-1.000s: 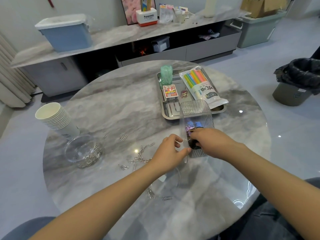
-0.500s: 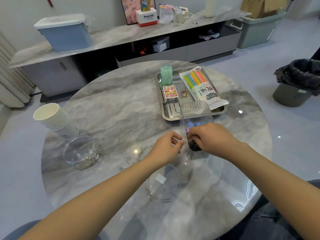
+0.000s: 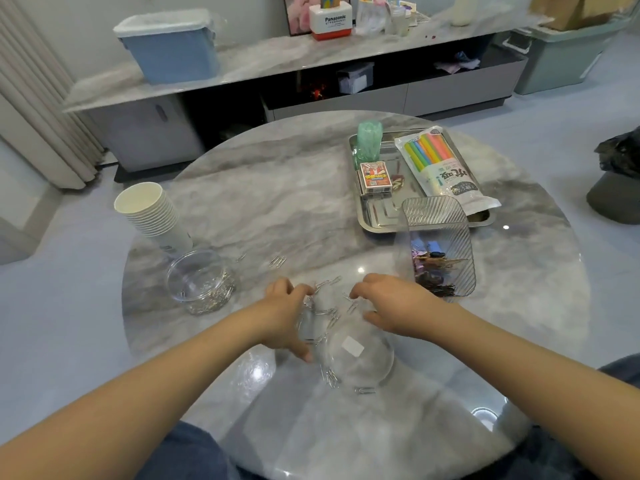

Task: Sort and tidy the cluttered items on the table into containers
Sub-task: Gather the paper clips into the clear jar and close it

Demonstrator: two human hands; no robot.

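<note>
Paperclips (image 3: pixel 325 306) partly hidden under hands (image 3: pixel 287 313).

Behind the round table runs a long low sideboard (image 3: pixel 311 60) with a pale marbled top. On it sits a blue storage box (image 3: pixel 171 46) with a light lid, then a white-and-red Panasonic box (image 3: pixel 330 22) before a picture frame (image 3: pixel 298 12) — farther right, some small clutter too blurred to name. A teal bin (image 3: pixel 561 57) stands on the floor at the sideboard's right end, a cardboard box (image 3: pixel 571 10) on top. Pleated curtains (image 3: pixel 38 109) hang at left — at far right, a bin with a black bag (image 3: pixel 620 174).
</note>
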